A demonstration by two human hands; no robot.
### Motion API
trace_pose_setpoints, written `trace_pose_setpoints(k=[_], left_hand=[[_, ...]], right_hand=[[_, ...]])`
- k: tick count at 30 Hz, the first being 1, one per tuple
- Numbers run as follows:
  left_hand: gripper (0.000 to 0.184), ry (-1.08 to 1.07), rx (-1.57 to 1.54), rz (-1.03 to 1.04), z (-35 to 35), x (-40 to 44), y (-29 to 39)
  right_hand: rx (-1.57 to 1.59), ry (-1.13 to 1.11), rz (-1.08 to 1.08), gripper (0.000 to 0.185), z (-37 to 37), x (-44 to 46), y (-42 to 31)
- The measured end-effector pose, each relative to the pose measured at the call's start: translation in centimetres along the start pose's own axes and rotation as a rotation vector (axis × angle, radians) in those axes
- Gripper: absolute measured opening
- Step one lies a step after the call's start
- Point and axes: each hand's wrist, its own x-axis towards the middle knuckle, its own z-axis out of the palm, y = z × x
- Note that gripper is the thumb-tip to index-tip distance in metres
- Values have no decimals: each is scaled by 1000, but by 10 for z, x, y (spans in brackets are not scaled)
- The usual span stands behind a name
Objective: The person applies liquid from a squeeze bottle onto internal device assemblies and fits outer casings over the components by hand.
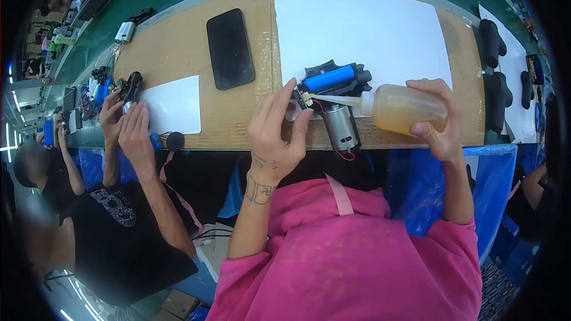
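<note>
Head view, frame centre: my left hand (276, 135) pinches a small circuit board (300, 97) beside a blue battery (329, 80) and motor (342, 128); my right hand (449, 133), curled around a bottle (404, 109), holds its nozzle (340, 100) at the board. Hard squeezing could, I judge, flood it.

Brown cardboard (172, 47) (banded with clear tape (266, 41)) carries a black phone (230, 49), a large white sheet (357, 30) and a smaller sheet (175, 104).

Whether the nozzle (338, 100) touches the circuit board (303, 97) is too small to tell; toward ten o'clock, a co-worker's hands (134, 132) partly hide a black part (132, 85).
</note>
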Motion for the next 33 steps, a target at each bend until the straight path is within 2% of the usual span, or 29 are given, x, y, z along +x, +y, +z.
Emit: trace_pose_setpoints(k=[12, 25, 28, 33], left_hand=[[46, 37, 79, 86, 3, -1, -6], [46, 42, 81, 85, 4, -1, -5], [41, 61, 69, 88, 4, 0, -4], [46, 51, 86, 82, 3, 0, -4]], right_hand=[[-24, 28, 25, 83, 4, 2, 4], [-57, 23, 48, 84, 8, 7, 1], [51, 48, -4, 71, 6, 7, 3], [129, -17, 18, 72, -2, 5, -3]])
